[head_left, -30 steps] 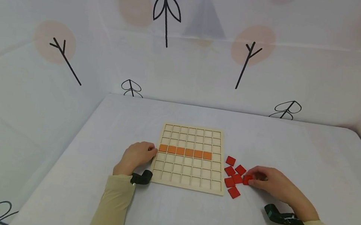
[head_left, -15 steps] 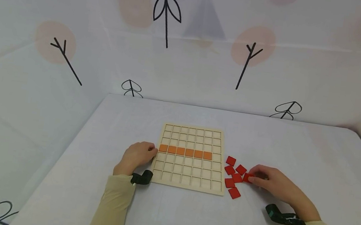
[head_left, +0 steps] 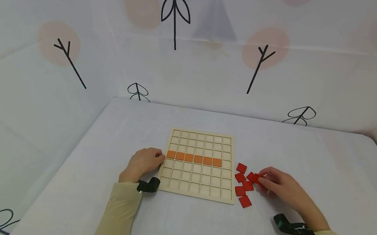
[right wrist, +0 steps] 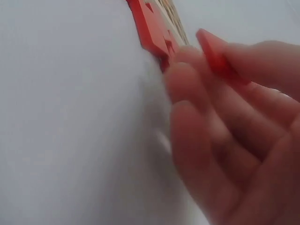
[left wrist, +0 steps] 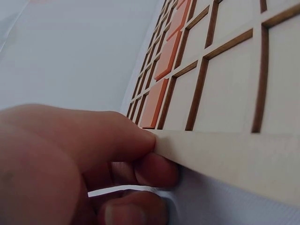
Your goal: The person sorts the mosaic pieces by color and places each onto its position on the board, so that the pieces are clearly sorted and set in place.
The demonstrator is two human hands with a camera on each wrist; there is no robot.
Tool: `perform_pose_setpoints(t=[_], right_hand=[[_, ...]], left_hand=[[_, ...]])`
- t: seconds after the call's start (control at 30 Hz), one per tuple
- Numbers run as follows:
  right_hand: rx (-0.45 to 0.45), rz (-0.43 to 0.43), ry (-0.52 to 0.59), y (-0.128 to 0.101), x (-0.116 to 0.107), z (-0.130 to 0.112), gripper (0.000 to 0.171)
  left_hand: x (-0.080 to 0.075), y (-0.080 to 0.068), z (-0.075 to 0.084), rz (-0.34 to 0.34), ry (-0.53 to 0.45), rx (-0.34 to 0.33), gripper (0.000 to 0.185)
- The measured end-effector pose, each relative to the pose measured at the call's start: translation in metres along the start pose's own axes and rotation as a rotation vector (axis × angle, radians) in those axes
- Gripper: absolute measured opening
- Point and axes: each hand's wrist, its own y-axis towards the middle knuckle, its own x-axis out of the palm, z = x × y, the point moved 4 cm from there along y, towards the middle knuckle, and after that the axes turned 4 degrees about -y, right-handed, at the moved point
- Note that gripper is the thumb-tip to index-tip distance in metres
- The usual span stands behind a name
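A wooden grid board point(head_left: 195, 196) lies flat on the table, with a row of orange square tiles point(head_left: 198, 159) set in its middle cells; the row's rightmost cell is bare. My left hand point(head_left: 144, 163) pinches the board's left edge; in the left wrist view its fingertips point(left wrist: 145, 140) meet at the rim. To the right of the board, my right hand point(head_left: 282, 186) pinches one red square tile point(right wrist: 215, 56) between thumb and fingers, lifted off the table. Several loose red tiles point(head_left: 245, 201) lie between the board and that hand.
The white-covered table point(head_left: 196, 228) ends at a back edge against a patterned cloth wall point(head_left: 207, 76). A similar cloth hangs along the left side. Each wrist wears a black camera mount, the right one point(head_left: 290, 225) sitting just above the table.
My right hand has raised the pinched red tile from the table and shifted it slightly away from me. My left hand stays at the board's edge, and the other tiles have not moved.
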Motion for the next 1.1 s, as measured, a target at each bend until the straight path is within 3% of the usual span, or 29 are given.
perform_pose_setpoints(t=[0.2,0.6,0.9,1.1], right_hand=[[-0.033,0.041,0.077,0.003,0.007,-0.008,0.039],[-0.031,-0.026,0.269,0.002,0.024,-0.036,0.045],[-0.082,-0.035,0.233,0.011,0.041,-0.06,0.038],[-0.084,-0.045,0.251,0.022,0.05,-0.075,0.043]], left_hand=[[0.0,0.0,0.002,-0.009,-0.014,-0.005,0.025],[0.005,0.001,0.001,-0.009,-0.029,-0.009,0.024],[0.001,-0.003,0.001,0.002,-0.042,-0.005,0.024],[0.0,0.0,0.001,-0.002,-0.028,-0.008,0.025]])
